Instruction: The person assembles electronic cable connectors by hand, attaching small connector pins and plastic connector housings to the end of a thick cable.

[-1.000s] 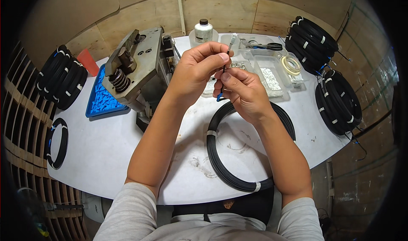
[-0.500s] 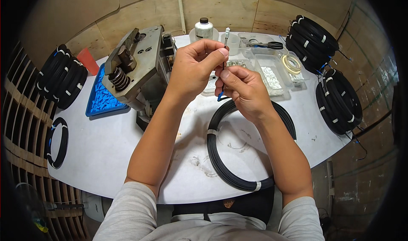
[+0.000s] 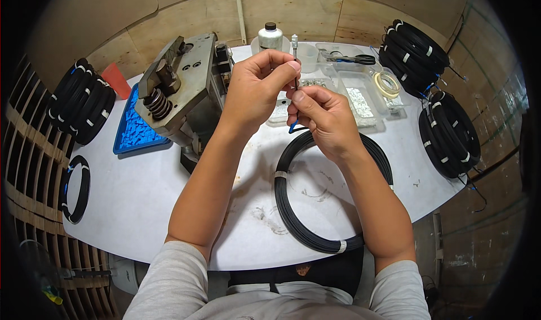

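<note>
My left hand (image 3: 256, 89) pinches a thin black cable between thumb and forefinger, just under its end. Above those fingers a small metal-and-white connector (image 3: 295, 45) points upward, nearly upright. Slightly lower, my right hand (image 3: 327, 117) grips the same cable between thumb and fingers. A bit of blue (image 3: 293, 127) shows on the cable beneath the right fingertips. On the table below lies a coil of black cable (image 3: 293, 221), bound with white tape, partly covered by my right forearm. Where the held cable passes behind my fingers is hidden.
A metal press (image 3: 194, 83) stands left of my hands, beside a blue tray (image 3: 141, 147) of small blue pieces. Clear plastic bins (image 3: 369, 125), scissors (image 3: 355, 59), a tape roll (image 3: 387, 85) and a white bottle (image 3: 270, 38) sit behind. Cable coils (image 3: 414, 58) are stacked at both sides.
The connector's tip has swung slightly left, so the cable end stands straighter. Both hands keep nearly the same place and hold.
</note>
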The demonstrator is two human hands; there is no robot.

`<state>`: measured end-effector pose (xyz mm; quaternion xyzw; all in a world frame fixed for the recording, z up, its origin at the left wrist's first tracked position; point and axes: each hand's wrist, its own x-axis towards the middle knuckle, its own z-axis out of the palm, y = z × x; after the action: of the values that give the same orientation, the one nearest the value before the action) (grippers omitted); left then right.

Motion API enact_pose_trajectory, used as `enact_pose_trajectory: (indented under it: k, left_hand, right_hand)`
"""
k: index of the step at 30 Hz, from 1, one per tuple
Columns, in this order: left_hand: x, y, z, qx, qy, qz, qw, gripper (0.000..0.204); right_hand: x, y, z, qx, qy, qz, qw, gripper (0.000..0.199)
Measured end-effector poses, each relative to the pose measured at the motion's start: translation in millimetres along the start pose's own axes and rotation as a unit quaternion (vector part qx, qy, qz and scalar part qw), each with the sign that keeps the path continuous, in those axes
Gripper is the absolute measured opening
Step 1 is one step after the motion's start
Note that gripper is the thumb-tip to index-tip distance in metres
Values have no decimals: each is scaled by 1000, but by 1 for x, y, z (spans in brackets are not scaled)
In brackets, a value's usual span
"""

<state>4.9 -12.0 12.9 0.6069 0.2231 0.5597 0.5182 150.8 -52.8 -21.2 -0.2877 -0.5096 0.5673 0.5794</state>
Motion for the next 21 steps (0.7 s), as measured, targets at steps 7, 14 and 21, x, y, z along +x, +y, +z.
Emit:
enact_pose_trajectory:
  k: [7, 14, 21]
  left_hand:
    - [0, 0, 0, -8, -5, 0, 1000, 12]
    - [1, -1, -1, -12, -12, -4, 1000, 11]
    - [1, -1, -1, -26, -14, -4, 1000, 11]
  right_hand:
    - [-1, 0, 2, -15, 8, -10, 1000, 22]
    - [0, 0, 1, -21, 3, -10, 1000, 21]
    - [-1, -1, 2, -26, 8, -26, 999, 19]
